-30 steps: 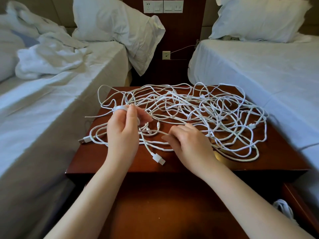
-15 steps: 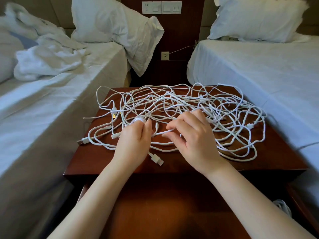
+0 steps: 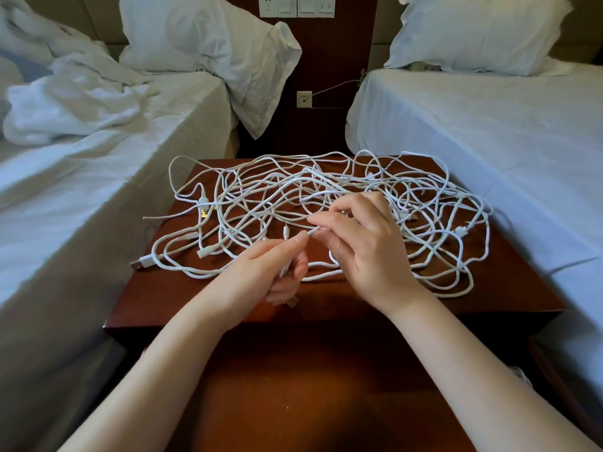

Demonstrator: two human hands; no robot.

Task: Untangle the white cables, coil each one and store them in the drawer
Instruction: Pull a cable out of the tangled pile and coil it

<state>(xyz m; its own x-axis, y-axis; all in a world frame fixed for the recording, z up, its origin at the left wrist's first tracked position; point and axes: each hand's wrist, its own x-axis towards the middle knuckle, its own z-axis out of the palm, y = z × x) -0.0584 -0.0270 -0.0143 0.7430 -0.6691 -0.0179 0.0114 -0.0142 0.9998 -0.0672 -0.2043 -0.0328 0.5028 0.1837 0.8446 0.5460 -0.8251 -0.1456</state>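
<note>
A tangle of white cables (image 3: 326, 190) is spread over the dark wooden nightstand (image 3: 509, 288). My left hand (image 3: 267, 272) holds one cable near the front edge, fingers curled round the strand, a plug end hanging below its fingers. My right hand (image 3: 362, 243) pinches the same strand just right of the left hand, above the middle of the tangle. A USB plug (image 3: 140, 262) lies at the left front of the pile. The open drawer (image 3: 293, 386) sits below the nightstand top, between my forearms.
A bed with white sheets (image 3: 81, 190) flanks the nightstand on the left, another bed (image 3: 489, 125) on the right. Pillows lie at both heads. A wall socket panel (image 3: 303, 99) is behind. A white coil (image 3: 522, 376) shows at the drawer's right edge.
My left hand moved from the left side of the tangle toward the front middle, still holding a strand. My right hand lifted and now pinches that strand close to the left hand.
</note>
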